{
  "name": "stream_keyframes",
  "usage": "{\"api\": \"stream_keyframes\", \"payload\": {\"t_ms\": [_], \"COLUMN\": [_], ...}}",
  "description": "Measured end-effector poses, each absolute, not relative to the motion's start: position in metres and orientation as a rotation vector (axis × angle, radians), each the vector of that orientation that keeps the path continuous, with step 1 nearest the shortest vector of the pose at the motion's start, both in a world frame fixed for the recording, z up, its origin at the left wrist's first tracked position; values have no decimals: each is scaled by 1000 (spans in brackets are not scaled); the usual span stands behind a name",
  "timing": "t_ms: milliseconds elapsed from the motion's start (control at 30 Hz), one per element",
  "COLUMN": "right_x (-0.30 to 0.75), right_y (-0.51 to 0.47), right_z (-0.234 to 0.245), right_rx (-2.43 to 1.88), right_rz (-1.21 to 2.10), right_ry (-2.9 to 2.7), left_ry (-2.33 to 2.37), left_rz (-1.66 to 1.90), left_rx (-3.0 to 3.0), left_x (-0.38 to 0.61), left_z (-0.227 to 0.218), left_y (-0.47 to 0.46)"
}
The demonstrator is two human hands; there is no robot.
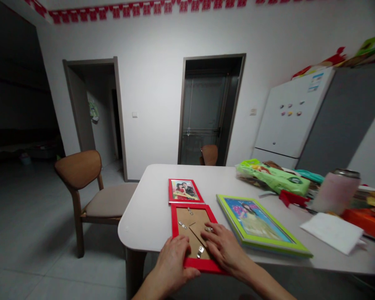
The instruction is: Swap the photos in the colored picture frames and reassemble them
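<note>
A red picture frame (192, 225) lies face down at the near edge of the white table (150, 216), its brown backing board and small metal clips showing. My left hand (173, 260) grips the frame's near left corner, thumb under the edge and fingers on the backing. My right hand (223, 246) lies flat on the backing at the right side, fingers stretched toward a clip. A smaller red frame (184, 191) with a photo lies face up just behind it. A green frame (259, 225) with a picture lies to the right.
A wooden chair (90, 187) stands left of the table. On the table's right side lie a green packet (273, 175), a pink flask (336, 191), a white paper (331, 231) and red items. A white fridge (290, 121) stands at the back right, with two doorways behind.
</note>
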State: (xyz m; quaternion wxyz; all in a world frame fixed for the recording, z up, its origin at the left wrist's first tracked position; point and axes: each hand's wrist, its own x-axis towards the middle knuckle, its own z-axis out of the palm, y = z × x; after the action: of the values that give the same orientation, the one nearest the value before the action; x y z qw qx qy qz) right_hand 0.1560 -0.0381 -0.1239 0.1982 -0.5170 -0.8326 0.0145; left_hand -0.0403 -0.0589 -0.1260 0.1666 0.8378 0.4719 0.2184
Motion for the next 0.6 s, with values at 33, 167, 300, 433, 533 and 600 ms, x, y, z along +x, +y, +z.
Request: {"api": "stream_keyframes", "payload": {"t_ms": [33, 167, 300, 433, 533, 600], "right_x": [152, 143, 145, 146, 146, 147], "right_y": [-44, -63, -66, -66, -69, -71], "right_z": [-122, -112, -110, -109, -106, -105], "right_rx": [-1372, -1197, -1183, -1171, -1144, -1128], "right_rz": [81, 190, 224, 227, 237, 261], "right_ry": [-2370, -2479, -2514, -2523, -2545, -2547], "left_ry": [1345, 1327, 1322, 1313, 1306, 1308], "left_rz": [628, 653, 668, 670, 686, 697], "left_rx": [2383, 2386, 2381, 2358, 2346, 2342], "left_x": [-41, -41, -43, -44, -44, -44], "left_z": [-127, -131, -136, -136, -135, -135], "left_y": [-58, -56, -53, -54, -54, -54]}}
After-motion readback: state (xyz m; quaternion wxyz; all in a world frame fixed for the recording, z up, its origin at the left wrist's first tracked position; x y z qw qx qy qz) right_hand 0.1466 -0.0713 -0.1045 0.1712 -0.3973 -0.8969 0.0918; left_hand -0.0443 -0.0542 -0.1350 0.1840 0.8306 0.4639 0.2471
